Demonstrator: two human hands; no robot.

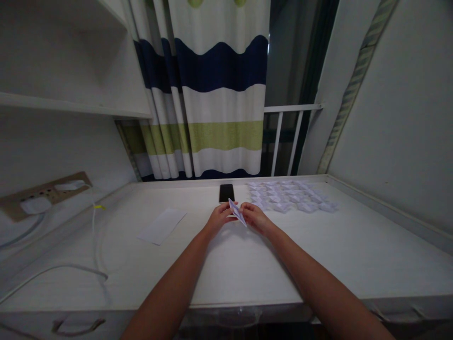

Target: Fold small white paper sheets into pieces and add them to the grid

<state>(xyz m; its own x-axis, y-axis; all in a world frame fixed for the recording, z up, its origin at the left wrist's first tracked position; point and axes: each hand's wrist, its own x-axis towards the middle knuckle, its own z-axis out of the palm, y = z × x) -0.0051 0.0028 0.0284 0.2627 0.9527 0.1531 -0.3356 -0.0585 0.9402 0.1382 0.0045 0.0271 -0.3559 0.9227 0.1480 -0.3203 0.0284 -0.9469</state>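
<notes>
Between my two hands, a little above the white desk, is a small folded piece of white paper (237,213), tilted with its top edge to the left. My left hand (220,218) grips its left side, fingers partly behind it. On the other side, my right hand (255,218) pinches the paper near its right edge. Rows of several folded paper pieces (279,206) lie at the back right of the desk. A flat sheet of white paper (163,225) rests to the left of my hands.
Just beyond my hands lies a dark phone (226,192). A white cable (94,231) runs over the desk's left side from a power strip (46,193) on the wall. A striped curtain (222,104) hangs behind the white desk (244,274). Drawer handles (78,327) line the front.
</notes>
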